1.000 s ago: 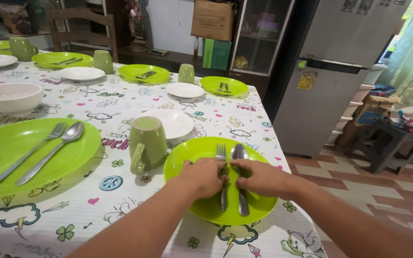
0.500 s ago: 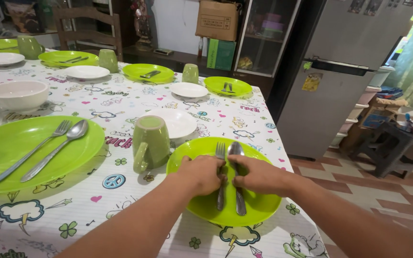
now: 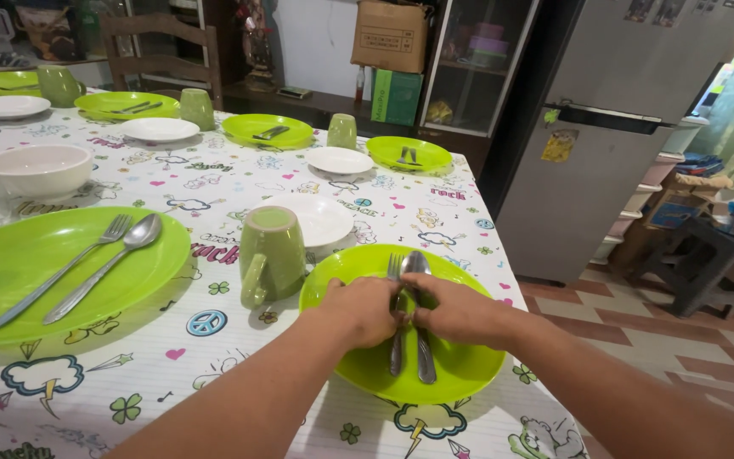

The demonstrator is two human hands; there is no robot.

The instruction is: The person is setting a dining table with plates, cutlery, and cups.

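On the near lime-green plate (image 3: 460,374), at the table's (image 3: 214,340) front right corner: fork (image 3: 396,340) and spoon (image 3: 419,314) side by side, handles toward the wearer, fork on the left, spoon on the right. Left hand (image 3: 358,310) over the fork's middle, fingers curled down, grip pinching the fork handle. Right hand (image 3: 460,310) over the spoon's middle, grip pinching the spoon handle likewise. Both hands knuckle to knuckle, touching across the cutlery; tines and spoon bowl poking out beyond the fingers, handle ends showing below the palms. Just left of the plate, an upturned green mug (image 3: 271,253), and behind it a small white saucer (image 3: 324,219). Farther left, a larger green plate (image 3: 10,263) with its own fork and spoon. Same settings repeated down the patterned tablecloth, with a white bowl (image 3: 40,168) near the left edge.
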